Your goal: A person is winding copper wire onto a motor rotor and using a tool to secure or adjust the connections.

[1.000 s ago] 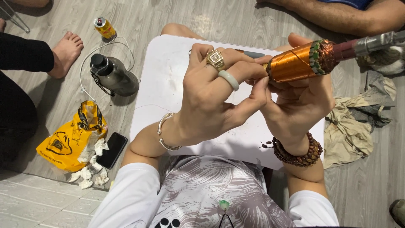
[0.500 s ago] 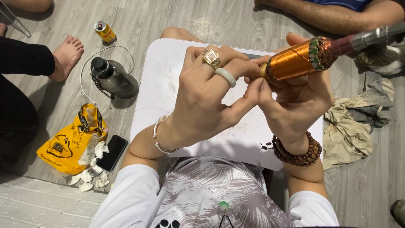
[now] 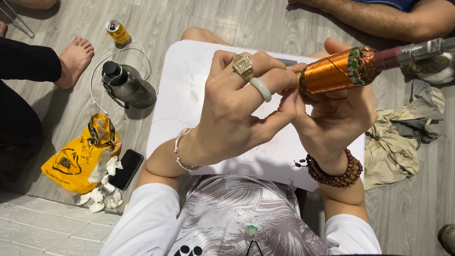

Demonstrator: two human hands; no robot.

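Note:
My right hand (image 3: 334,121) cradles an orange wound copper coil on a metal shaft (image 3: 332,72), held up over a small white table (image 3: 182,95). The shaft sticks out to the right. My left hand (image 3: 237,109), wearing a gold ring and a pale green ring, pinches at the coil's left end with thumb and fingertips. What the fingertips grip there is hidden. A silver bracelet is on my left wrist and brown beads on my right.
On the grey plank floor to the left lie a dark flask (image 3: 127,85) with a white cord, a small can (image 3: 117,32), a yellow bag (image 3: 80,154), a black phone (image 3: 126,169) and crumpled tissues. Rags (image 3: 395,137) lie at right. Other people's legs (image 3: 379,19) and foot (image 3: 73,59) are nearby.
Both hands and the coil have stayed almost in place. My left fingers have shifted slightly at the coil's left end.

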